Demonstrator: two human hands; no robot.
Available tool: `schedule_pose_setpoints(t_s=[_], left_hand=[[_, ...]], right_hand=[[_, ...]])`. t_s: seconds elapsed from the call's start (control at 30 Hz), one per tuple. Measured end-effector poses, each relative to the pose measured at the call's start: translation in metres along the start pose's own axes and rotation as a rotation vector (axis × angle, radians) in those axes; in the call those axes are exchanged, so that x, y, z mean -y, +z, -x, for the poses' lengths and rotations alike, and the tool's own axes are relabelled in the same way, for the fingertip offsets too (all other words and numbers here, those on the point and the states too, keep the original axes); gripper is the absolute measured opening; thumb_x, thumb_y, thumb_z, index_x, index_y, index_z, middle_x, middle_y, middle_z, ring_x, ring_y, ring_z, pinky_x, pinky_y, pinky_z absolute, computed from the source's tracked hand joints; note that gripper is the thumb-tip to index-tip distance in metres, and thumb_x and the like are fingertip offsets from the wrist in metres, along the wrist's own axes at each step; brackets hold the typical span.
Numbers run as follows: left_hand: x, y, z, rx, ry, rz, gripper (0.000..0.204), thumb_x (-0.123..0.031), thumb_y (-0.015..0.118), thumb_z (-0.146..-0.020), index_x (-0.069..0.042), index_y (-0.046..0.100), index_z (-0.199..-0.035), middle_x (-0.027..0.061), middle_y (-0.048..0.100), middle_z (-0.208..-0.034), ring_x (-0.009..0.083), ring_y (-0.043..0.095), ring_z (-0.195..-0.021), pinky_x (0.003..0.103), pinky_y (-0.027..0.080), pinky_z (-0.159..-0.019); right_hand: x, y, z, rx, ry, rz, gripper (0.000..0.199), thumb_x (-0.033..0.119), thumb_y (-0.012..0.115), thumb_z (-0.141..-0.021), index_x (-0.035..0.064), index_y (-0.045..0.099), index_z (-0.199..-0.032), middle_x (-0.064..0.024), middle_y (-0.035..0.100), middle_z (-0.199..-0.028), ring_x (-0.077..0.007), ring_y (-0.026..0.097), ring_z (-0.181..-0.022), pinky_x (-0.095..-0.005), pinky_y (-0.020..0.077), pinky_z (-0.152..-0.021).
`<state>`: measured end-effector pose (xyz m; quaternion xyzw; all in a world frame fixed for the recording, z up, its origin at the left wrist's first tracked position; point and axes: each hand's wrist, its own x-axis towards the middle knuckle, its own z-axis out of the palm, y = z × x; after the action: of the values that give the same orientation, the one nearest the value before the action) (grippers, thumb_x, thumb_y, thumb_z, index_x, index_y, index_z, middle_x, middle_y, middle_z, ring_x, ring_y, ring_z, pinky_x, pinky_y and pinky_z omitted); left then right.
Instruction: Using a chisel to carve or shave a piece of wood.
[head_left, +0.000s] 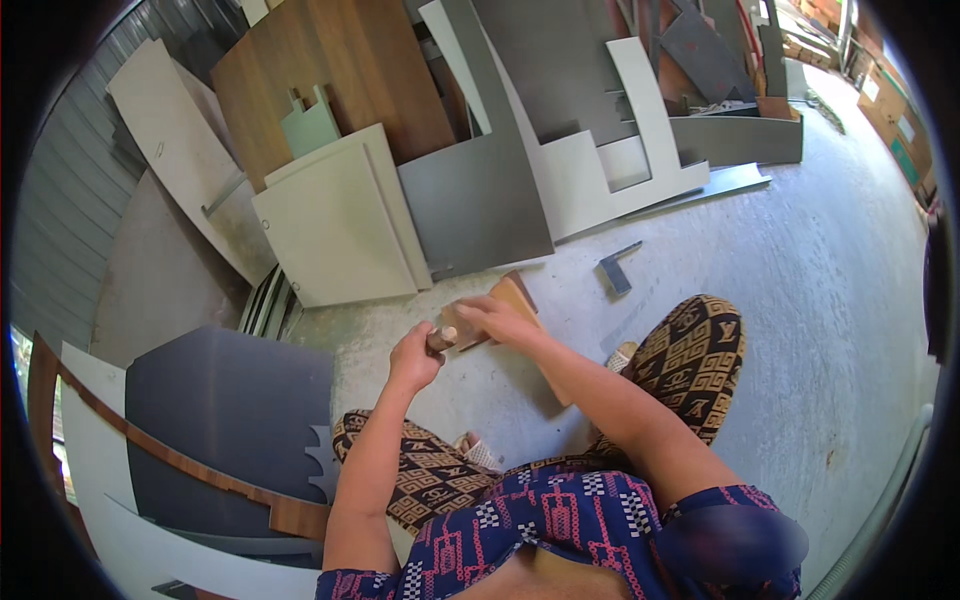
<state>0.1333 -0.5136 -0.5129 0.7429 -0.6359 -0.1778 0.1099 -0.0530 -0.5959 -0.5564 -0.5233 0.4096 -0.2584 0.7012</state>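
My left hand (410,358) is closed round a short, round wooden handle (440,339), whose pale end sticks out toward the right. Just right of it, my right hand (497,319) reaches over a flat brown piece (463,331), fingers bent along its top and seeming to grip it. Its fingertips are partly blurred. Beneath and beyond the right hand lies a light wooden block (517,298) with a darker brown edge, partly covered by the hand and forearm. I cannot tell whether the handle and the flat piece touch.
A dark L-shaped metal bracket (618,269) lies on the concrete floor (800,330). Ahead lean cream panels (335,225), a grey panel (480,200) and a large wood-grain board (325,70). At left stands a dark sheet (225,420) beside a curved brown strip (190,468). Cardboard boxes (890,115) are far right.
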Motion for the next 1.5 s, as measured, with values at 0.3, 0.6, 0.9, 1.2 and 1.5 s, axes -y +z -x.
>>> schedule_pose_setpoints(t_s=[0.3,0.6,0.9,1.2,1.5], left_hand=[[-0.035,-0.007,-0.004,-0.143,0.246,-0.177,0.036,-0.011,0.065,-0.076,-0.01,0.056,-0.111,0.0143,0.062,-0.105,0.0362,0.057,-0.104,0.049,0.043,-0.086],[-0.031,-0.043,0.012,-0.435,0.351,-0.131,0.049,-0.013,0.074,-0.07,-0.007,0.053,-0.114,0.0139,0.057,-0.107,0.0342,0.053,-0.101,0.047,0.041,-0.083],[0.153,0.009,0.224,-0.438,-1.026,1.162,0.042,-0.04,0.044,-0.102,-0.008,0.055,-0.127,0.0051,0.068,-0.102,0.0171,0.064,-0.081,0.029,0.054,-0.068],[0.119,0.073,0.344,0.047,-0.379,1.017,0.069,-0.054,0.054,-0.093,-0.008,0.042,-0.142,0.0108,0.058,-0.129,0.0229,0.058,-0.11,0.046,0.049,-0.095],[0.092,0.002,0.303,0.198,-1.059,1.313,0.072,-0.063,0.029,-0.098,-0.01,0.036,-0.147,0.0102,0.057,-0.132,0.0224,0.057,-0.114,0.045,0.048,-0.094]], right_hand=[[0.109,0.017,0.015,0.304,-0.25,0.913,0.058,0.022,0.076,-0.069,0.0044,0.052,-0.119,-0.0165,0.068,-0.101,-0.0306,0.065,-0.096,-0.0417,0.0513,-0.08],[0.153,0.016,0.04,0.434,-0.171,0.74,0.079,0.01,0.07,-0.068,0.0084,0.038,-0.14,-0.0216,0.065,-0.108,-0.0352,0.064,-0.099,-0.0415,0.0518,-0.086],[0.196,-0.068,0.047,0.069,-0.5,0.457,0.063,0.01,0.074,-0.071,0.0086,0.053,-0.13,-0.0177,0.065,-0.112,-0.0331,0.062,-0.104,-0.0379,0.0482,-0.09],[0.196,-0.055,0.045,0.082,-0.179,0.391,0.058,0.006,0.073,-0.072,0.0035,0.054,-0.127,-0.0112,0.061,-0.09,-0.0167,0.059,-0.07,-0.0307,0.0498,-0.064],[0.181,-0.045,0.045,0.123,-0.171,0.435,0.06,0.006,0.073,-0.072,0.0023,0.052,-0.128,-0.0107,0.061,-0.089,-0.0163,0.06,-0.069,-0.0291,0.0504,-0.062]])
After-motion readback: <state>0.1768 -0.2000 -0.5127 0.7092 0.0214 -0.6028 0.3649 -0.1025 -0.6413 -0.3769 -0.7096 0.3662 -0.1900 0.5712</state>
